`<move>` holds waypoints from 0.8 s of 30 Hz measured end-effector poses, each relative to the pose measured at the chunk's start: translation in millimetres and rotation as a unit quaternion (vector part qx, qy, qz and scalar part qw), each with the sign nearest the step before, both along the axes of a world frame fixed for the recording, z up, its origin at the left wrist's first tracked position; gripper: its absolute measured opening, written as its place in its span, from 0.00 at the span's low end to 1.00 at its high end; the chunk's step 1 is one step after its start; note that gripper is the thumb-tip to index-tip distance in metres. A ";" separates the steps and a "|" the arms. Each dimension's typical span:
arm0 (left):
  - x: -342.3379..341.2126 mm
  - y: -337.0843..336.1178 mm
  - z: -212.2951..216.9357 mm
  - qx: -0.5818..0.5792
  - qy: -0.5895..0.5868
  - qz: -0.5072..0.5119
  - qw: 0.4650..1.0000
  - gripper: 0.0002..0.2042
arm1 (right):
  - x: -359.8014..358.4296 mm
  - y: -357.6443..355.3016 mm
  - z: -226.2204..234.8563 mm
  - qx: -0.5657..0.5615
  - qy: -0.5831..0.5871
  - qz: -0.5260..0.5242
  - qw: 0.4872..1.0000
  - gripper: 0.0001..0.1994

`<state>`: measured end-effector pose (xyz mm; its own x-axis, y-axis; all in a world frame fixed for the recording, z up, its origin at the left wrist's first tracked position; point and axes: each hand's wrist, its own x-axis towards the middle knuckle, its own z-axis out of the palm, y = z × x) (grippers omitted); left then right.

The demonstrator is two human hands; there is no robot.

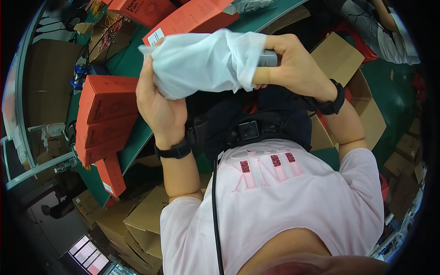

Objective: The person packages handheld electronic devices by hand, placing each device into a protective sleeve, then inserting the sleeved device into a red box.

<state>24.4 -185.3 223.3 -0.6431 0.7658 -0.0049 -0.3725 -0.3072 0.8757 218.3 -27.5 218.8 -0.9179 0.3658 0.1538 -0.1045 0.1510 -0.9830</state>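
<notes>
A white, translucent soft bag (197, 62) stretches sideways between my two hands, above my lap. My left hand (160, 105) grips its left end, with the thumb in front and the other fingers mostly hidden behind. At the open right end, my right hand (293, 59) is closed round a grey device (267, 58) with a rounded end. Only this short part sticks out of the bag's mouth; the rest is covered by the bag, so I cannot tell its full shape.
Several orange-red boxes (107, 114) stand on the green table (137, 149) to the left, and a long one (188, 20) lies beyond the bag. An open cardboard carton (366, 110) sits at my right. More cartons (146, 220) are at lower left. Another person (376, 27) is at far right.
</notes>
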 end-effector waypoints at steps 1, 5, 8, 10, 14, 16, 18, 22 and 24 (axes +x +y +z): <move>-7.8 -0.5 -7.2 0.004 -0.014 0.039 0.999 0.24 | 0.6 -1.2 -1.2 0.105 0.061 -0.025 0.992 0.18; -17.8 0.4 -7.5 0.044 -0.056 0.113 0.991 0.21 | 12.2 -16.5 6.7 0.108 0.034 -0.094 0.989 0.19; -34.8 3.5 -11.9 0.041 -0.026 0.159 0.986 0.26 | 12.7 -23.6 7.7 0.083 0.074 -0.180 0.977 0.21; -27.8 5.5 -5.3 0.181 -0.157 0.114 0.964 0.35 | 13.3 -23.1 6.0 0.122 0.086 -0.196 0.969 0.22; 29.7 7.8 -16.9 0.242 -0.306 -0.153 0.908 0.42 | 4.7 -35.6 -6.5 0.223 0.100 -0.233 0.941 0.25; 29.8 22.8 -14.3 0.094 -0.093 -0.044 0.990 0.33 | 1.6 -46.5 -10.0 0.152 0.048 -0.200 0.967 0.26; 12.7 30.7 -16.1 0.068 -0.160 -0.027 0.984 0.24 | -3.5 -50.0 -13.0 0.084 -0.004 -0.169 0.982 0.28; -5.2 32.0 -25.6 0.073 -0.288 -0.097 0.950 0.20 | -8.2 -46.6 -17.8 -0.147 -0.066 -0.079 0.984 0.20; -10.9 32.2 -27.8 0.052 -0.285 -0.096 0.952 0.19 | -11.0 -49.1 -25.0 -0.143 -0.047 -0.089 0.985 0.19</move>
